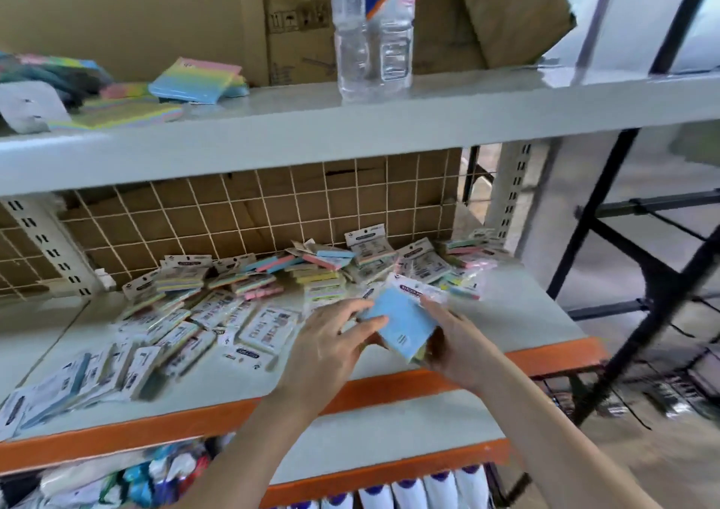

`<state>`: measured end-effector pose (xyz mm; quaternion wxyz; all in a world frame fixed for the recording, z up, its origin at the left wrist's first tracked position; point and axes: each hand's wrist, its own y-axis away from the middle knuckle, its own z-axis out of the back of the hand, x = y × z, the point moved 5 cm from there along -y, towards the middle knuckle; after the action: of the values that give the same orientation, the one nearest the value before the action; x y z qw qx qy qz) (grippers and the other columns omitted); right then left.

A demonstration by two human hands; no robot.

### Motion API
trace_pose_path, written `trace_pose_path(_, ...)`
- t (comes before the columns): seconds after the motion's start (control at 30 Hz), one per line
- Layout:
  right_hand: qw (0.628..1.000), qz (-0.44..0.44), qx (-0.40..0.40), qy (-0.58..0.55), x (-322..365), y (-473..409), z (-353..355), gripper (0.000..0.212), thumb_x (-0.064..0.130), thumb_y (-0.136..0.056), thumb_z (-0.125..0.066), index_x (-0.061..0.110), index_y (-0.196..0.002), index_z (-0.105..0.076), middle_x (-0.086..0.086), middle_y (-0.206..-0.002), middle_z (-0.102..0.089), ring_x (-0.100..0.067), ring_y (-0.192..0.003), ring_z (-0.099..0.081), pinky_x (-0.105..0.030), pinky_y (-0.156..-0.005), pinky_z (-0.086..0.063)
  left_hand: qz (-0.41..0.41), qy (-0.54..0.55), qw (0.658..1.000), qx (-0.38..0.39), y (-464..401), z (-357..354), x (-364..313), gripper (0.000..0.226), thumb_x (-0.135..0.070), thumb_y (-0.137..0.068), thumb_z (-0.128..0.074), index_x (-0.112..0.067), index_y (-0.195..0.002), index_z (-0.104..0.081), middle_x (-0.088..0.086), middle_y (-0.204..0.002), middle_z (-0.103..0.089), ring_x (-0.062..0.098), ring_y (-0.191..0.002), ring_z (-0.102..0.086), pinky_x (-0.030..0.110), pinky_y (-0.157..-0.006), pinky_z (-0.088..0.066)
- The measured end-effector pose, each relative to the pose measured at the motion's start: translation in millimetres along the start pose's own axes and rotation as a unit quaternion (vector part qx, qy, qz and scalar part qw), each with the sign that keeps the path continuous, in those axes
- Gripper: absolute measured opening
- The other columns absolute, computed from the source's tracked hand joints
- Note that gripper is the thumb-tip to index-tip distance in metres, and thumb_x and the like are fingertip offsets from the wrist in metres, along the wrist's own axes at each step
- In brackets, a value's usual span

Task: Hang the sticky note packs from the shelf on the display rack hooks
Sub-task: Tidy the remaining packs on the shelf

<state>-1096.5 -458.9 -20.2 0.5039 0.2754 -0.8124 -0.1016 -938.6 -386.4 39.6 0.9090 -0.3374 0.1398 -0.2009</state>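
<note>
A blue-topped sticky note pack (403, 323) with a white header card is held above the middle shelf (518, 313). My right hand (454, 343) grips it from the right and below. My left hand (331, 343) touches its left edge with thumb and fingers. Several more sticky note packs (218, 309) lie scattered over the shelf, some stacked along the wire grid back panel (241, 212). No hooks of the display rack show in this view.
A clear water bottle (372, 29) stands on the upper shelf beside pastel note pads (198, 80) and cardboard boxes (156, 13). Orange shelf edges (553, 356) run along the front. A black metal frame (623, 259) stands to the right. White bottles (424, 489) fill the lower shelf.
</note>
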Motion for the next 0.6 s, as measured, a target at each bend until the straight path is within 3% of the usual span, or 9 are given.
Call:
trace_pose_path(0.1,0.997,0.064,-0.030,-0.018,28.1,26.6,47.8,0.029,0.026,-0.092,-0.060,0.006,-0.113,-0.059,-0.015,-0.094,-0.065,-0.028,-0.079,-0.067,-0.036,-0.055,-0.055,0.038,0.030,0.999,-0.014,-25.2,-20.8,-39.0,0.042,-0.007,-0.076,-0.075,-0.015,-0.116,-0.066,0.008,-0.118,-0.062,0.027,-0.102,-0.062,0.035,-0.085,-0.051)
trace_pose_path(0.17,0.992,0.109,-0.070,-0.006,48.0,45.9,81.2,0.031,0.025,-0.093,-0.060,0.004,-0.115,-0.059,-0.017,-0.096,-0.062,-0.030,-0.082,-0.065,-0.038,-0.054,-0.054,0.151,0.116,0.982,-0.013,-40.1,-38.7,-63.0,0.040,-0.011,-0.090,-0.061,-0.013,-0.129,-0.053,0.005,-0.124,-0.056,0.021,-0.113,-0.055,0.030,-0.094,-0.045)
trace_pose_path(0.23,0.982,0.152,-0.115,0.010,64.9,65.9,115.4,0.029,0.024,-0.094,-0.059,0.003,-0.115,-0.059,-0.018,-0.096,-0.062,-0.034,-0.084,-0.065,-0.047,-0.063,-0.054,0.263,0.201,0.943,0.025,-54.0,-63.4,-88.5,0.041,-0.028,-0.097,-0.050,-0.011,-0.134,-0.044,0.004,-0.123,-0.056,0.018,-0.110,-0.055,0.031,-0.094,-0.046)
trace_pose_path(0.27,0.976,0.174,-0.133,0.016,72.1,77.4,130.8,0.028,0.023,-0.094,-0.058,0.002,-0.114,-0.059,-0.018,-0.093,-0.062,-0.033,-0.079,-0.066,-0.048,-0.061,-0.055,0.300,0.245,0.920,0.055,-61.9,-77.5,-102.7,0.043,-0.035,-0.097,-0.046,-0.009,-0.131,-0.044,0.006,-0.118,-0.059,0.018,-0.102,-0.058,0.035,-0.091,-0.048)
trace_pose_path(0.37,0.956,0.230,-0.181,0.036,88.6,113.9,176.9,0.027,0.022,-0.095,-0.058,0.001,-0.112,-0.061,-0.015,-0.085,-0.062,-0.022,-0.057,-0.062,-0.027,-0.041,-0.047,0.364,0.422,0.820,0.132,-87.4,-113.7,-154.3,0.043,-0.046,-0.093,-0.041,-0.007,-0.100,-0.057,0.014,-0.089,-0.066,0.031,-0.086,-0.065,0.048,-0.085,-0.052)
trace_pose_path(0.47,0.940,0.263,-0.213,0.041,97.2,148.0,217.3,0.027,0.021,-0.094,-0.061,0.001,-0.111,-0.061,-0.007,-0.074,-0.065,-0.018,-0.053,-0.059,-0.023,-0.042,-0.043,0.393,0.527,0.737,0.158,-106.7,-139.5,-203.3,0.032,-0.041,-0.090,-0.057,-0.011,-0.080,-0.054,0.020,-0.084,-0.063,0.038,-0.086,-0.063,0.057,-0.087,-0.048)
trace_pose_path(0.53,0.931,0.278,-0.234,0.028,102.0,167.8,242.9,0.027,0.020,-0.091,-0.064,0.001,-0.110,-0.061,-0.004,-0.070,-0.066,-0.017,-0.048,-0.055,-0.023,-0.039,-0.042,0.388,0.560,0.714,0.161,-119.1,-153.8,-234.8,0.027,-0.030,-0.088,-0.065,-0.013,-0.078,-0.046,0.016,-0.083,-0.059,0.031,-0.083,-0.060,0.060,-0.085,-0.047)
trace_pose_path(0.6,0.922,0.286,-0.261,0.020,106.6,184.8,266.0,0.030,0.022,-0.090,-0.066,0.001,-0.110,-0.062,-0.011,-0.076,-0.065,-0.019,-0.050,-0.055,-0.026,-0.042,-0.045,0.371,0.573,0.714,0.157,-132.8,-165.7,-264.1,0.019,-0.022,-0.089,-0.065,-0.014,-0.081,-0.050,0.013,-0.085,-0.061,0.029,-0.087,-0.061,0.051,-0.082,-0.050)
